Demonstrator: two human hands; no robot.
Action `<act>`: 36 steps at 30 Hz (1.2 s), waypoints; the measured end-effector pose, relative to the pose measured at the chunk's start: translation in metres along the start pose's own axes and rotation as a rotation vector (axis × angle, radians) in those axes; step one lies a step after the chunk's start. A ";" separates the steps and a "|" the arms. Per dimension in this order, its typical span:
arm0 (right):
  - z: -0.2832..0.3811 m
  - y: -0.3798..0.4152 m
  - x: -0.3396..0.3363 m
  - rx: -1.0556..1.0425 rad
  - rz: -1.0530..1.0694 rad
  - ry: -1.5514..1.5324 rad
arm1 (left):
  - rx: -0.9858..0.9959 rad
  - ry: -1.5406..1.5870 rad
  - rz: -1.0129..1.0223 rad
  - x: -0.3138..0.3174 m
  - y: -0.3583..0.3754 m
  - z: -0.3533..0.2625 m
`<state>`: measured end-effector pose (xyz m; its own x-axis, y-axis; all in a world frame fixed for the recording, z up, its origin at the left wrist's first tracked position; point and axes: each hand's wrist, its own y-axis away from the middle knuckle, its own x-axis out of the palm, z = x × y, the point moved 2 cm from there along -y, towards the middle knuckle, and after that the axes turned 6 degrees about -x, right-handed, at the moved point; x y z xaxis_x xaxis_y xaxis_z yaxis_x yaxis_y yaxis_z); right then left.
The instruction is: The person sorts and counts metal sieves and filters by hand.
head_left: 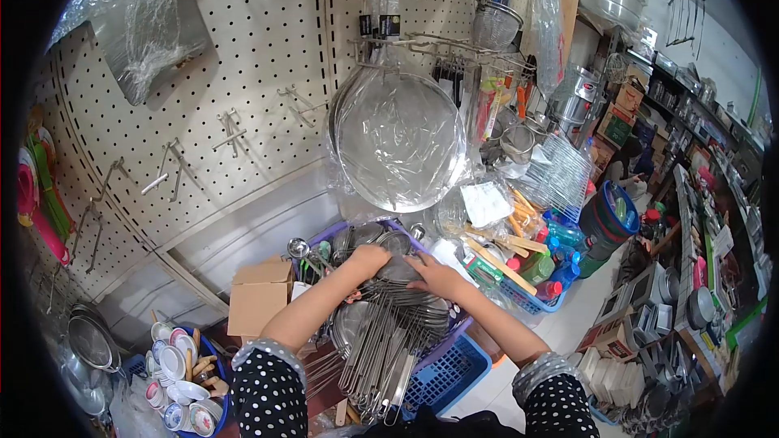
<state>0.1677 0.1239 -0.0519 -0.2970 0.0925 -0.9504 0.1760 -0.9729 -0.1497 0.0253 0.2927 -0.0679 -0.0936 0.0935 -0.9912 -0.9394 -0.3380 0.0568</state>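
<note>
Strainers (399, 271) of metal with long handles, lying stacked between the two hands. The left hand (370, 261) rests at the stack's far left side, its fingertips hidden, so whether it clamps a rim cannot be told; the right hand (438, 278) meets the opposite side with fingers and thumb parted, and its closure is likewise uncertain. Good handling here would probably keep both palms level, pressing the rims evenly so that they stay nested; lifting by one edge could make the stack slide or the handles (377, 357) snag, since these overlap and fan toward the wearer. Around the stack runs a purple basket (466, 325), with a blue basket (449, 375) just beside its near right corner and a cardboard box (258, 298) to the left. Beyond, a large bagged sieve (398, 142) hangs before a pegboard (260, 32).
</note>
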 end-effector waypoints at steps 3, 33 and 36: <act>-0.010 -0.002 0.009 -0.013 0.127 -0.004 | 0.031 -0.085 0.011 0.003 -0.002 -0.006; -0.002 0.031 -0.001 0.050 -0.427 0.085 | -0.055 0.372 -0.264 -0.035 0.027 -0.015; 0.007 0.032 -0.018 -0.005 -0.504 0.137 | -0.018 0.349 -0.376 -0.048 0.042 -0.016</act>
<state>0.1724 0.0898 -0.0373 -0.2204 0.5760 -0.7872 0.0477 -0.7997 -0.5985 -0.0043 0.2595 -0.0198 0.3682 -0.1059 -0.9237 -0.8810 -0.3572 -0.3102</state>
